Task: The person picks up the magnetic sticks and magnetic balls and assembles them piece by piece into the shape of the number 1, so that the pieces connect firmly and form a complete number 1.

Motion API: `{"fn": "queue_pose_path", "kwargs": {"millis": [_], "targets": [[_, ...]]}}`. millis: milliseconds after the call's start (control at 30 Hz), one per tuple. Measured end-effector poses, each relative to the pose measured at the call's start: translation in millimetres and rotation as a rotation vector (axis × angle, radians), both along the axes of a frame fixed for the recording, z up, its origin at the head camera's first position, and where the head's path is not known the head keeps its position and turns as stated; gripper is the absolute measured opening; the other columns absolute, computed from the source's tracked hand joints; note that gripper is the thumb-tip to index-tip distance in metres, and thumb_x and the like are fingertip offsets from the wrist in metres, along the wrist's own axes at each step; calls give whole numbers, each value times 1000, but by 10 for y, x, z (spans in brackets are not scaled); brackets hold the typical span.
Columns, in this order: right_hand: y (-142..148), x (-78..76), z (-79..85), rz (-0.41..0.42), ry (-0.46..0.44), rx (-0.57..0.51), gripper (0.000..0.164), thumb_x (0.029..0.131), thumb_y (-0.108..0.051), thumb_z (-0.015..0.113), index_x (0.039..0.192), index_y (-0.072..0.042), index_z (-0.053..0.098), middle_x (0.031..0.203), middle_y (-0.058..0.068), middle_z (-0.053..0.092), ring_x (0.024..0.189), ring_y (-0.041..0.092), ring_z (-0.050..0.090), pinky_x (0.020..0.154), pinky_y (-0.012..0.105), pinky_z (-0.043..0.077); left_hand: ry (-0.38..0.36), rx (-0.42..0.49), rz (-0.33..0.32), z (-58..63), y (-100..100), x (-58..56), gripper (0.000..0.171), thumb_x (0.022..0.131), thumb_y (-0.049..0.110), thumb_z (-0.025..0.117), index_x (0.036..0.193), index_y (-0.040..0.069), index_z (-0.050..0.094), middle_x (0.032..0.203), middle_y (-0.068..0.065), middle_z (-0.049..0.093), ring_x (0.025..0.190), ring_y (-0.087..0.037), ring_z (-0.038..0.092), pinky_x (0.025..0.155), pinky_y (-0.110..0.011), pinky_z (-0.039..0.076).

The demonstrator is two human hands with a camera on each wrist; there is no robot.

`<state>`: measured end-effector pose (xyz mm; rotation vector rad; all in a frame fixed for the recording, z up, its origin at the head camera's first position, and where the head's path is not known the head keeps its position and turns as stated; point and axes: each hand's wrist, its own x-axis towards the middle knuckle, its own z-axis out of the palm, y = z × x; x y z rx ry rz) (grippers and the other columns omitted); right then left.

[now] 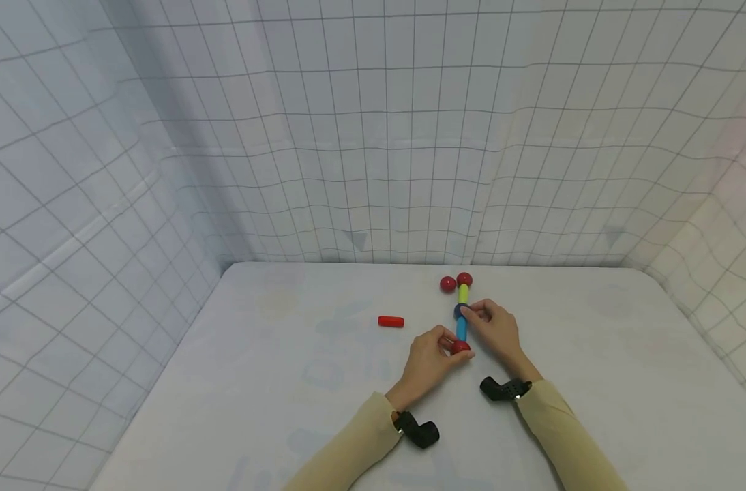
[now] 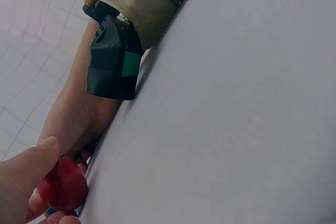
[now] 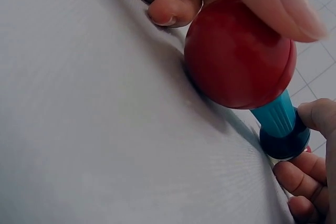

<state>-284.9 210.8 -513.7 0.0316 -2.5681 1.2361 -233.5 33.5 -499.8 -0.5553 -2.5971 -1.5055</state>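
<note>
A straight chain of balls and rods lies on the white table. Its near end is a red ball (image 3: 236, 56), which my left hand (image 1: 431, 356) grips between thumb and fingers. From that ball a light blue rod (image 1: 461, 329) runs to a dark blue ball (image 3: 283, 142). My right hand (image 1: 494, 331) pinches the dark blue ball. Beyond it a yellow-green rod (image 1: 464, 294) leads to another red ball (image 1: 464, 279) at the far end. In the left wrist view the near red ball (image 2: 64, 184) hides most of the chain behind it.
A loose red ball (image 1: 448, 284) lies just left of the chain's far end. Farther left, a short red rod (image 1: 391, 321) lies by itself. The white table (image 1: 275, 382) is bounded behind by a grid-patterned curtain (image 1: 385, 136), which also hangs at both sides.
</note>
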Motion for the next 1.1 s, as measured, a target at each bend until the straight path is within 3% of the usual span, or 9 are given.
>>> {"fn": "queue_pose_path", "kwargs": {"millis": [333,500,633,833,1000,1100], "targets": [[5,-11,-7,-1,8,0,37,88,-45,65,95,-9,66,73,2,60,66,18,49,59,31,35,9,-16,-49,-2,-75,-54,35,79,39,77,96,12,64,85,6,65,63,-2,54,57,-19,45],[-8,-12,3,7,10,-12,36,88,-43,65,95,-8,66,73,2,60,67,19,49,60,31,35,-17,-38,-14,44,-180,-77,39,79,46,74,97,12,64,87,5,64,69,-4,55,61,-21,46],[-6,-13,-2,4,-4,-4,37,88,-43,65,96,-7,65,74,3,58,69,19,48,60,31,35,-14,-74,34,86,-306,-110,40,80,46,73,100,13,65,91,4,65,65,-4,53,60,-21,46],[-4,-9,4,-1,-31,-7,38,88,-44,64,97,-8,66,75,3,59,68,19,48,60,31,35,86,-114,90,140,-549,-202,33,82,36,75,101,11,66,91,1,67,64,-7,53,60,-22,45],[-10,7,20,-4,-46,-17,36,88,-43,65,97,-8,66,75,3,60,67,19,48,60,31,35,160,-143,106,166,-728,-279,29,81,27,77,101,9,67,89,-1,67,77,-14,55,67,-28,45],[-14,10,26,-3,-46,-17,36,89,-43,65,97,-8,66,76,2,60,67,19,48,60,31,35,193,-179,147,169,-812,-313,30,78,27,79,100,10,68,90,0,67,85,-17,54,71,-30,45]]}}
